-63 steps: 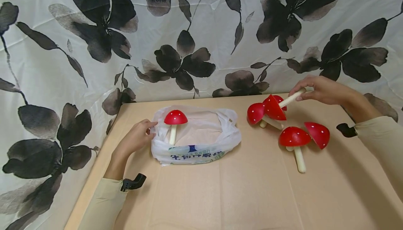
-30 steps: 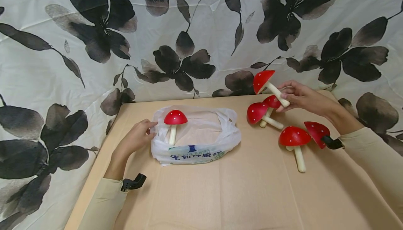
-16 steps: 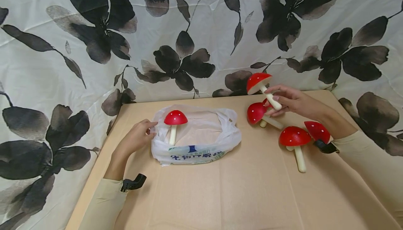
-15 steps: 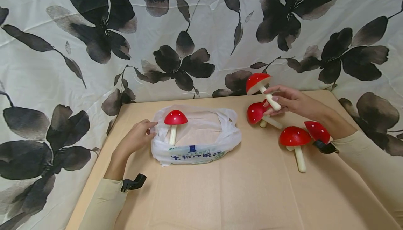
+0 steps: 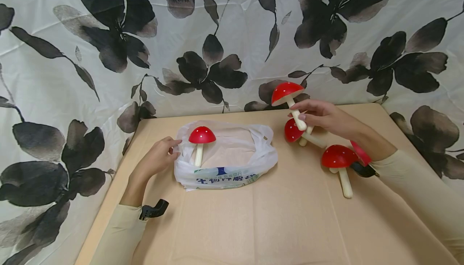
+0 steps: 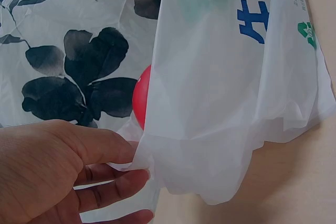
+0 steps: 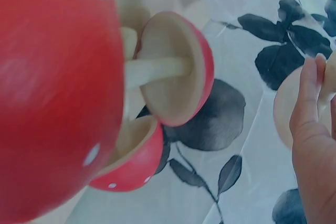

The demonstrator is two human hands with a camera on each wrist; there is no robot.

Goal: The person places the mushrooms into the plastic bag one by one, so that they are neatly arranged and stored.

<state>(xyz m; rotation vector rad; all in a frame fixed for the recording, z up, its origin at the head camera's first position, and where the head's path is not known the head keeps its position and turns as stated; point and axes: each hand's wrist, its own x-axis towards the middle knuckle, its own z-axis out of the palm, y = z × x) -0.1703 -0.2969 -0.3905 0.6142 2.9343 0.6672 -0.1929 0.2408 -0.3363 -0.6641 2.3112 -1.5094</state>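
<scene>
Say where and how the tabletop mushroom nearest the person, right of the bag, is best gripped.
Probably by the lower stem, pinched across its width, coming from the near side: the slim stem points that way with its end uncovered, while the cap is broad, rounded and close to another mushroom.

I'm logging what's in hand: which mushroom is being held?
The mushroom whose stem the right hand pinches, up off the table. No other is held: one sits in the bag, the rest on the table.
</scene>
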